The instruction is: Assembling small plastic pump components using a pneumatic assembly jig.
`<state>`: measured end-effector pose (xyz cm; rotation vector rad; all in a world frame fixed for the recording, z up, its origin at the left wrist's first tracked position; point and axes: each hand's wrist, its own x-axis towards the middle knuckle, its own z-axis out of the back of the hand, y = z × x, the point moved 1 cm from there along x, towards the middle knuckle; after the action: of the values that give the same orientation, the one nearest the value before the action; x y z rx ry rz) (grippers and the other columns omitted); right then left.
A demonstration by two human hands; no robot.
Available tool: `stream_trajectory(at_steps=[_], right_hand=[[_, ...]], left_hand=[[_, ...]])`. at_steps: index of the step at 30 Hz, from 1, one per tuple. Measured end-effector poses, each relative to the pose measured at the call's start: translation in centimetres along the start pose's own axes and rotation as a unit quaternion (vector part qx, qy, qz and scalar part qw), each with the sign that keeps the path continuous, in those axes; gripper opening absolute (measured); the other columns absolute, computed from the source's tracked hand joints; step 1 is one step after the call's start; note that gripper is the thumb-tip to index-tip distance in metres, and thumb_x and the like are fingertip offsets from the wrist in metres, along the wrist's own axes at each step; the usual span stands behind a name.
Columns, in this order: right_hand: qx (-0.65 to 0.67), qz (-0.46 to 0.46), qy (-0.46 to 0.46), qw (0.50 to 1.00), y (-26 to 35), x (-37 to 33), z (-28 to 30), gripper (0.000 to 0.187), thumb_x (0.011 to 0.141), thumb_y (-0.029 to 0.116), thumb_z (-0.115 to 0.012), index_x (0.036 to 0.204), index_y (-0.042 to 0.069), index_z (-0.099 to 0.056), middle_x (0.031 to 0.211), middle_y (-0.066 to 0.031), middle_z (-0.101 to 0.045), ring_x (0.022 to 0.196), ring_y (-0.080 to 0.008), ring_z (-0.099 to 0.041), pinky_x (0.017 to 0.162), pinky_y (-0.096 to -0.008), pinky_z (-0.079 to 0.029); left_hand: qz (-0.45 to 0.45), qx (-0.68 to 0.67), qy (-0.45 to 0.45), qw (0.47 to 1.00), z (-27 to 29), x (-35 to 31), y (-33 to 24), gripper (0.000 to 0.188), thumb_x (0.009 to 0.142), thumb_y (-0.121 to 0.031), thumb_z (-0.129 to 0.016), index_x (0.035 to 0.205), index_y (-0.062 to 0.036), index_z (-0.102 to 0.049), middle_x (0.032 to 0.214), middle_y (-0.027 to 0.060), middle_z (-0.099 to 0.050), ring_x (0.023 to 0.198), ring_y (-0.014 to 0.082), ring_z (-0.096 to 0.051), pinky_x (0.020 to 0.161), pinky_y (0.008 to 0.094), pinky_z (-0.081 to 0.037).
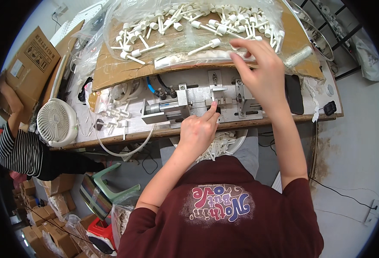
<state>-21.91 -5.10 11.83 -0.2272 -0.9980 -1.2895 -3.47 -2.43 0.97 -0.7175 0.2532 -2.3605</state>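
My left hand [199, 131] is at the front of a metal clamping fixture [165, 111] on the bench. Its index finger reaches forward and touches the small block at the fixture's middle, where a white plastic piece [218, 89] sits. The other fingers are curled, and what they may hold is hidden. Raised over the fixture's right side, my right hand [262, 66] has its thumb and fingers apart, with nothing visible between them. Just beyond its fingertips lie many white plastic stems with round caps [211, 44], heaped on a cardboard sheet [105, 71] covered with clear plastic.
A dark phone [294, 94] lies right of the fixture. A white fan [57, 122] and loose white plastic parts [114, 114] are on the left. A tub of white pieces [223, 144] sits at my lap. Another person [22, 150] handles a cardboard box [32, 64] at far left.
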Motion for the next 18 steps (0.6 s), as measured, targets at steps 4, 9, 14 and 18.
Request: stream_trajectory(at_steps=[4, 9, 14, 18], right_hand=[[-0.096, 0.091, 0.094, 0.987, -2.6, 4.0, -3.8, 0.017, 0.082, 0.01, -0.066, 0.099, 0.008, -0.07, 0.095, -0.0079, -0.07, 0.083, -0.0273, -0.065, 0.073, -0.0372, -0.053], [-0.218, 0.092, 0.263, 0.935, -3.9, 6.1, -7.2, 0.018, 0.081, 0.01, -0.066, 0.098, 0.007, -0.068, 0.094, -0.008, -0.069, 0.082, -0.0302, -0.064, 0.073, -0.039, -0.053], [0.133, -0.063, 0.17, 0.974, -1.0, 2.9, -3.7, 0.015, 0.084, 0.012, -0.069, 0.095, 0.002, -0.068, 0.082, -0.0058, -0.069, 0.068, -0.0139, -0.064, 0.059, -0.0274, -0.05], [0.409, -0.265, 0.317, 0.814, 2.0, -1.4, -1.6, 0.016, 0.087, 0.014, -0.07, 0.095, -0.001, -0.069, 0.079, -0.0043, -0.069, 0.064, -0.0058, -0.06, 0.055, -0.0197, -0.046]], left_hand=[[-0.006, -0.009, -0.009, 1.0, 0.0, 0.0, 0.1, 0.025, 0.071, -0.011, -0.076, 0.096, -0.008, -0.073, 0.119, 0.0062, -0.068, 0.057, 0.0232, -0.064, 0.057, 0.0304, -0.053], [-0.002, -0.032, -0.003, 0.999, 0.3, -0.2, 0.1, 0.027, 0.071, -0.013, -0.077, 0.097, -0.0079, -0.072, 0.119, 0.0059, -0.068, 0.061, 0.0232, -0.066, 0.059, 0.0309, -0.054], [0.041, -0.164, 0.0, 0.986, 2.9, -1.7, -0.3, 0.043, 0.071, -0.018, -0.083, 0.109, -0.0051, -0.067, 0.123, 0.0098, -0.066, 0.071, 0.0195, -0.07, 0.066, 0.0299, -0.056], [0.056, -0.204, -0.182, 0.96, 5.1, 0.6, -0.7, 0.056, 0.07, -0.008, -0.086, 0.119, -0.0016, -0.059, 0.119, 0.0148, -0.065, 0.087, 0.0193, -0.069, 0.073, 0.0307, -0.058]])
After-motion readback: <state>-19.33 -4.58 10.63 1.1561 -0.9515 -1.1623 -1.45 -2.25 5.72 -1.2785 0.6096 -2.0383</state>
